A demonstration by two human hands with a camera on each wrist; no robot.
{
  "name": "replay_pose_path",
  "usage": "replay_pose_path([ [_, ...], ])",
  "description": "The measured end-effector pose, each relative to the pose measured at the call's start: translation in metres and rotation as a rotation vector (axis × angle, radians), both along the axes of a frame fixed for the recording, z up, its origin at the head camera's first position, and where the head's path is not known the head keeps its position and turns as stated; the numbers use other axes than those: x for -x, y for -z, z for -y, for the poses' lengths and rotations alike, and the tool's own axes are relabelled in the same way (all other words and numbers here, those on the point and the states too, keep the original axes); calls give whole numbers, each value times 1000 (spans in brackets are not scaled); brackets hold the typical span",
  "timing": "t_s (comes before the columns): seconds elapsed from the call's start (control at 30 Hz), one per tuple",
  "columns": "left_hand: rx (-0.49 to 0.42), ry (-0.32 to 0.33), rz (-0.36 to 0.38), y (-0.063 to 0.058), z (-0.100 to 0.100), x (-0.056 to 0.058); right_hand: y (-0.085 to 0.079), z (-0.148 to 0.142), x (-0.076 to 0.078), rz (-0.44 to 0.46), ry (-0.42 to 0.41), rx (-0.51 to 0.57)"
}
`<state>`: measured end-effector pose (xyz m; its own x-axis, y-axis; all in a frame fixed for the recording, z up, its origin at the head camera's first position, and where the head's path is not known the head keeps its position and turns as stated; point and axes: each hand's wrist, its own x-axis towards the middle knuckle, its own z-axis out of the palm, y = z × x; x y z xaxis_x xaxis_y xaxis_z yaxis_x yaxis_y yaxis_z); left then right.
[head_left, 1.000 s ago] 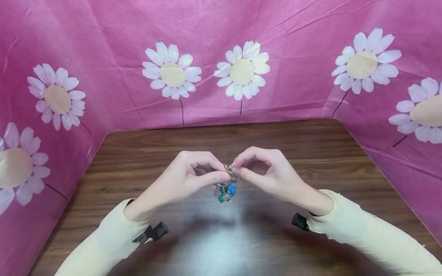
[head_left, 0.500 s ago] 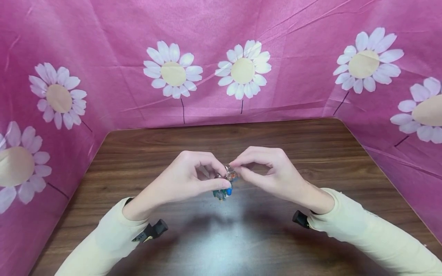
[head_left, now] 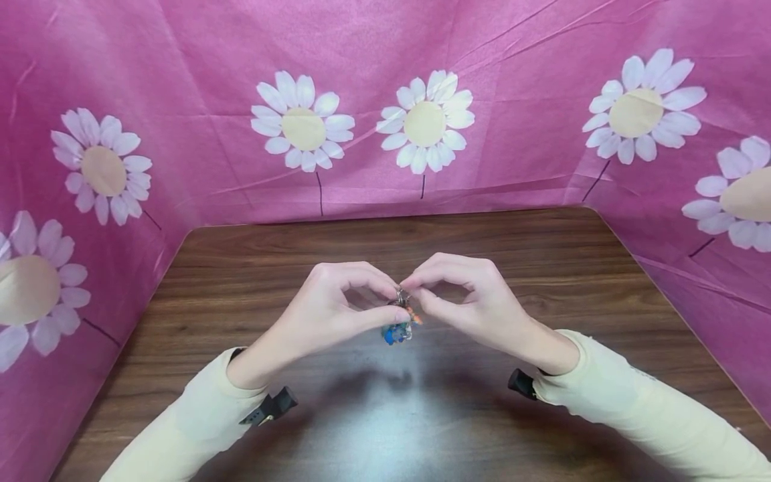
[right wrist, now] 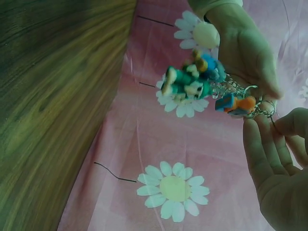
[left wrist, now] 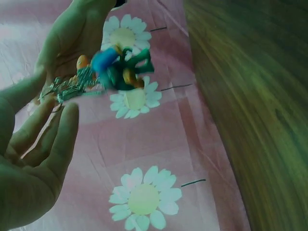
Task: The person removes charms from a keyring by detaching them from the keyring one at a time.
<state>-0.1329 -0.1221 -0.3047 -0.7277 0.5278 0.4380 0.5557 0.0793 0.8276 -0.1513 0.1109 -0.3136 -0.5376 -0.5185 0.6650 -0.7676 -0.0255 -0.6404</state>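
Over the table, a bunch of keychains (head_left: pixel 395 333) with small toy figures hangs between my two hands. My left hand (head_left: pixel 340 301) pinches its metal rings (right wrist: pixel 266 109) between thumb and fingers from the left. From the other side, my right hand (head_left: pixel 466 291) pinches a ring at the top with thumb and forefinger. In the right wrist view a green figure (right wrist: pixel 180 86), a blue one (right wrist: pixel 214 70) and an orange-and-blue one (right wrist: pixel 240 103) dangle on short chains. The left wrist view shows the green figure (left wrist: pixel 139 62) slightly blurred. Fingertips partly cover the rings.
A dark wood-grain table (head_left: pixel 259 254) lies under the hands. Pink cloth (head_left: pixel 361 40) printed with white daisies stands around its back and sides. Each pale sleeve (head_left: pixel 199 422) carries a black wrist camera (head_left: pixel 280 404).
The keychain bunch has turned in the fingers, and the orange figure now hangs out to its right. The left fingers shifted over the rings; the right hand stayed nearly in place.
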Motion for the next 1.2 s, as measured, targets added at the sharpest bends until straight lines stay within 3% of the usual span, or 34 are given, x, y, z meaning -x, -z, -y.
replay_pose_path([
  [0.13,3,-59,-46,2,-2,0,-1,1,-1,12,3,-5],
  [0.3,27,-110,-34,1,-2,-2,-2,0,-2,19,50,-23],
  [0.43,67,-137,-56,0,-1,-4,-1,-2,-3,92,74,-37],
  [0.63,77,-85,-25,2,0,-1,3,-4,-1,220,55,-84],
  [0.9,30,12,69,5,4,5,5,-5,1,224,78,-108],
  [1.2,98,-20,90,3,4,7,2,-3,-1,200,95,-127],
])
